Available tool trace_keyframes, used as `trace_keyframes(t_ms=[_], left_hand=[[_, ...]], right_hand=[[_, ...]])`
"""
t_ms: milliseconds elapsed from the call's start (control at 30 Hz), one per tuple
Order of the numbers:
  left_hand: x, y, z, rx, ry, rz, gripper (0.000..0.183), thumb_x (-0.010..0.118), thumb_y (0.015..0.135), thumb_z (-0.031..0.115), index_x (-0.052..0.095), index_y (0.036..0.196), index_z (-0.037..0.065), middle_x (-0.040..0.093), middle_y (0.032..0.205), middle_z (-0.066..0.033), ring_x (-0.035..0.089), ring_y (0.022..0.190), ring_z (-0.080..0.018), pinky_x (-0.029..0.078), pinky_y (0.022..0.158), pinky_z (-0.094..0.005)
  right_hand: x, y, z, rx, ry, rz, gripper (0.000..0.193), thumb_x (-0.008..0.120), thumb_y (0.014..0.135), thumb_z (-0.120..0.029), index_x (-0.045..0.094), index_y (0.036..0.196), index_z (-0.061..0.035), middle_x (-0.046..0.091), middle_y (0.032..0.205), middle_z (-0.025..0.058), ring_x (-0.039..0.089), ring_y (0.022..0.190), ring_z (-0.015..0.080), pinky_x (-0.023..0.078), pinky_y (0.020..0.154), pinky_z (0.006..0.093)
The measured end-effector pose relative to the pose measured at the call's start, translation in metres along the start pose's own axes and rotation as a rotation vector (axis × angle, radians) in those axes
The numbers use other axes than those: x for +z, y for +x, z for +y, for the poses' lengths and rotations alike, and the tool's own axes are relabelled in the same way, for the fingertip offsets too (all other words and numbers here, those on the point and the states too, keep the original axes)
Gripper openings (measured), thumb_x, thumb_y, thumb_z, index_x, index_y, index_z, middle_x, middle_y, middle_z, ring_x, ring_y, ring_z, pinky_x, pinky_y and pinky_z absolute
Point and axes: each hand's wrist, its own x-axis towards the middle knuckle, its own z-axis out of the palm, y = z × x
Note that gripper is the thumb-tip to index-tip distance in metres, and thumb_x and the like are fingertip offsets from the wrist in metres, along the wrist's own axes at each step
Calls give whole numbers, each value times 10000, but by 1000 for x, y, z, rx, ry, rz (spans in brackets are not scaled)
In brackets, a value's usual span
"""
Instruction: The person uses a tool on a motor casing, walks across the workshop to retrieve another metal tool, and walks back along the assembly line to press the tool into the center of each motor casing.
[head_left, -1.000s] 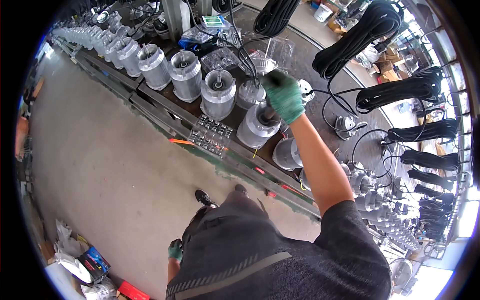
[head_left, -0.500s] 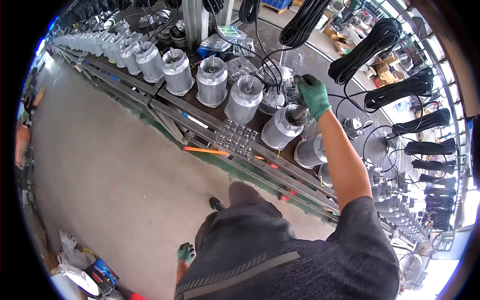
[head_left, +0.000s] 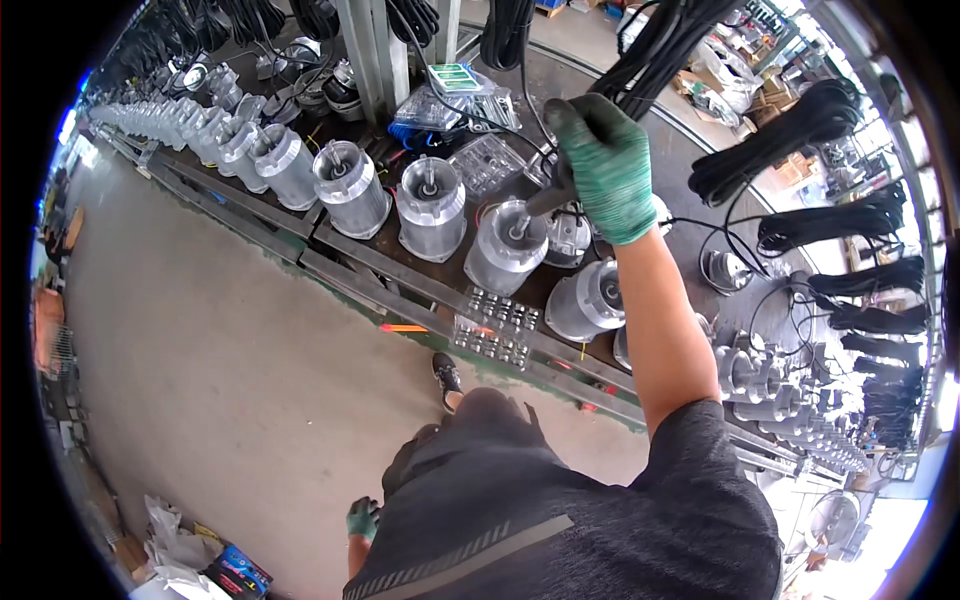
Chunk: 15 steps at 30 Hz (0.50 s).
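My right hand (head_left: 608, 170), in a green and black glove, is closed around a dark grey metal rod (head_left: 549, 198). The rod's lower end is at the top of an upright silver motor housing (head_left: 506, 255), beside its central shaft. Whether they touch is hard to tell. Just right of it another motor housing (head_left: 582, 305) leans over. A clear tray of small metal parts (head_left: 497, 330) lies at the bench edge in front. Low at my side hangs my left hand (head_left: 363, 518), gloved the same way, its fingers loosely apart and holding nothing.
More motor housings line the bench (head_left: 285, 228) to both sides. Black cable bundles (head_left: 775, 140) hang above its far side, their leads trailing among the parts. Clear plastic packs (head_left: 488, 165) lie behind. An orange strip (head_left: 404, 328) juts from below the bench edge.
My right hand has moved left with the rod, from the leaning motor housing to the upright one beside it. The view has shifted, and my left hand still hangs low.
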Motion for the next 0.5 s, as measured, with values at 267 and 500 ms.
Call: trace_keyframes(t_ms=[267,500], left_hand=[[55,-44,170,130,185,18,312,564,959,334,564,1218,160,664,1113,-59,628,986,-241,478,799,-444],[59,-24,206,42,438,8,313,564,958,324,573,1216,146,667,1100,-60,627,964,-233,484,766,-430]], right_hand=[[7,34,18,64,-213,-18,249,658,926,-256,650,935,-8,611,720,43,539,564,101,475,497,279],[24,42,66,-75,-433,8,200,676,893,-204,630,867,-11,609,702,147,548,606,208,484,604,343]])
